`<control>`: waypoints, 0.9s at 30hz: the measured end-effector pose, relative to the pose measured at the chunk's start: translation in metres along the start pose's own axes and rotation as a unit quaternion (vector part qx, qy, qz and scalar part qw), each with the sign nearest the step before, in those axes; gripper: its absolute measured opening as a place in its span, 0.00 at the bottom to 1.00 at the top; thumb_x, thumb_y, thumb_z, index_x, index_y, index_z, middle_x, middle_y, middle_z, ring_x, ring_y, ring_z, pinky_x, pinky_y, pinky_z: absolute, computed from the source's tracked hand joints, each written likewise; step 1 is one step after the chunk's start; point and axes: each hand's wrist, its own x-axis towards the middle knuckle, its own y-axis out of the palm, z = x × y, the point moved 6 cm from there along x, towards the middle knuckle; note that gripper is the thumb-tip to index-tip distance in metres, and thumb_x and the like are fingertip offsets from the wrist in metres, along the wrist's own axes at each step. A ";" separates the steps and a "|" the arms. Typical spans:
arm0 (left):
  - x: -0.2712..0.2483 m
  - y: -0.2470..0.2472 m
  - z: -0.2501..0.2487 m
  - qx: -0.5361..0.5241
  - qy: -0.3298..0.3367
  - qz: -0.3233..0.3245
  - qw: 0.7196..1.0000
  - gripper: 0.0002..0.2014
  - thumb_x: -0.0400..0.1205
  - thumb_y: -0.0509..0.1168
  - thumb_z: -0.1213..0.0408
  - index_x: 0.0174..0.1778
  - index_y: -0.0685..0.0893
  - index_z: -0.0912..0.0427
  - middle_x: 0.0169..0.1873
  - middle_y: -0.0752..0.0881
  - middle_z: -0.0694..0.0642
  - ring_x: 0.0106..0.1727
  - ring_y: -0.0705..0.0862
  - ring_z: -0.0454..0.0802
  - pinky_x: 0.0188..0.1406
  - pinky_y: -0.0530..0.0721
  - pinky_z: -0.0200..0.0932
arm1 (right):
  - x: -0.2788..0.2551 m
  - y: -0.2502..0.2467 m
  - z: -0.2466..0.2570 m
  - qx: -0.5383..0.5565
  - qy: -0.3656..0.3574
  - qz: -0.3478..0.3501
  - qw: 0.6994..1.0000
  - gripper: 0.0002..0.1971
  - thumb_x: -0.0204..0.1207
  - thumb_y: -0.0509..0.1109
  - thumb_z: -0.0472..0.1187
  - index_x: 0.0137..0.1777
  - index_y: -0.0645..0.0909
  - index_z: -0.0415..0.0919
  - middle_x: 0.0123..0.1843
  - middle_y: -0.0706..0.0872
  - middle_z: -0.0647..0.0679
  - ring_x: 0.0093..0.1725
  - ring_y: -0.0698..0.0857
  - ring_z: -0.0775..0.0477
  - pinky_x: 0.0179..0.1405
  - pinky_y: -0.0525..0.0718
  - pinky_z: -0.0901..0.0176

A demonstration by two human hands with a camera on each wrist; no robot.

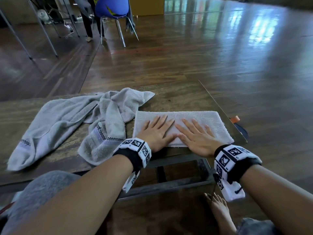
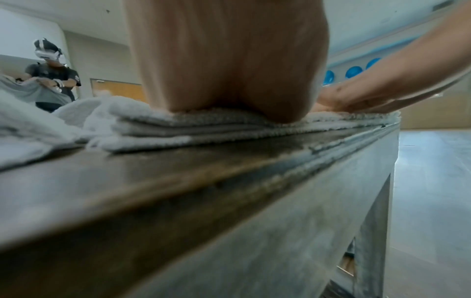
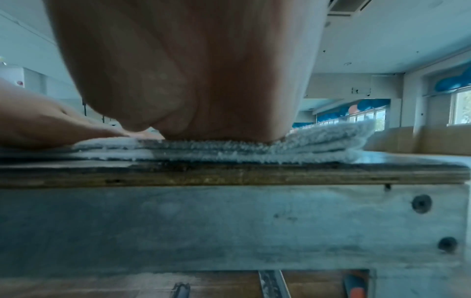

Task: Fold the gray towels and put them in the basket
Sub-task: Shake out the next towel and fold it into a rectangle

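Note:
A folded gray towel (image 1: 210, 121) lies as a flat rectangle at the right end of the wooden table (image 1: 176, 99). My left hand (image 1: 156, 128) and right hand (image 1: 197, 133) both press flat on it, side by side, fingers straight and spread. In the left wrist view the folded gray towel (image 2: 193, 129) shows stacked layers under my left hand's heel (image 2: 229, 70), with my right hand (image 2: 369, 98) beside it. In the right wrist view the folded gray towel (image 3: 305, 141) lies under my right hand (image 3: 191, 70). A crumpled gray towel (image 1: 71, 126) with checkered trim sprawls on the table's left. No basket is in view.
The table's right edge (image 1: 225, 114) runs close beside the folded towel. An orange and dark object (image 1: 237, 121) lies on the floor past that edge. A blue chair (image 1: 113, 12) and a standing person's legs (image 1: 88, 22) are far behind. My bare foot (image 1: 218, 209) is below the table.

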 end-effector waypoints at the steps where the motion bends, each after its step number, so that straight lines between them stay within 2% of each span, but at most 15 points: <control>1: 0.000 0.000 0.003 0.000 -0.007 0.003 1.000 0.36 0.84 0.40 0.30 0.86 0.40 0.36 0.87 0.36 0.43 0.87 0.33 0.44 0.85 0.33 0.53 | -0.001 0.000 -0.004 0.001 0.004 -0.001 1.000 0.30 0.84 0.35 0.68 0.85 0.33 0.70 0.88 0.28 0.61 0.86 0.27 0.51 0.84 0.32 0.36; 6: -0.004 0.000 0.019 0.004 -0.037 0.017 0.999 0.40 0.79 0.39 0.25 0.85 0.35 0.35 0.86 0.33 0.44 0.86 0.30 0.44 0.84 0.32 0.52 | -0.003 -0.001 -0.023 0.006 0.048 -0.010 0.999 0.34 0.82 0.38 0.72 0.84 0.31 0.71 0.87 0.26 0.61 0.85 0.26 0.50 0.83 0.32 0.40; 13: -0.016 -0.005 0.043 0.001 -0.079 0.042 0.996 0.48 0.73 0.40 0.19 0.84 0.31 0.37 0.85 0.29 0.44 0.85 0.29 0.43 0.83 0.32 0.55 | -0.012 -0.008 -0.041 0.017 0.107 0.010 0.994 0.44 0.74 0.39 0.80 0.85 0.28 0.64 0.86 0.22 0.55 0.85 0.25 0.49 0.83 0.32 0.44; 20: -0.026 -0.008 0.056 -0.001 -0.114 0.057 0.992 0.53 0.68 0.40 0.15 0.84 0.29 0.39 0.84 0.27 0.43 0.85 0.30 0.44 0.83 0.33 0.61 | -0.022 -0.018 -0.054 0.023 0.198 0.048 0.979 0.54 0.70 0.43 0.83 0.86 0.27 0.55 0.86 0.23 0.51 0.88 0.31 0.47 0.85 0.38 0.33; 24: -0.024 -0.007 0.053 0.004 -0.116 0.051 0.992 0.53 0.70 0.41 0.16 0.84 0.30 0.40 0.85 0.28 0.45 0.86 0.30 0.45 0.82 0.33 0.65 | -0.025 -0.026 -0.056 0.034 0.256 0.060 0.964 0.60 0.65 0.49 0.86 0.88 0.30 0.52 0.89 0.28 0.44 0.89 0.35 0.39 0.86 0.42 0.30; 26: -0.025 -0.007 0.052 0.003 -0.117 0.047 0.992 0.53 0.70 0.42 0.16 0.85 0.31 0.40 0.85 0.28 0.45 0.86 0.30 0.45 0.81 0.33 0.65 | -0.025 -0.035 -0.053 -0.012 0.272 0.036 0.961 0.61 0.64 0.49 0.87 0.89 0.36 0.50 0.90 0.36 0.41 0.89 0.38 0.37 0.85 0.43 0.31; 27: -0.025 -0.007 0.052 0.005 -0.119 0.045 0.992 0.53 0.70 0.42 0.16 0.85 0.31 0.41 0.85 0.29 0.45 0.86 0.30 0.45 0.81 0.32 0.66 | -0.025 -0.042 -0.047 -0.048 0.266 0.006 0.963 0.60 0.65 0.50 0.87 0.89 0.43 0.48 0.91 0.41 0.39 0.89 0.40 0.37 0.84 0.45 0.32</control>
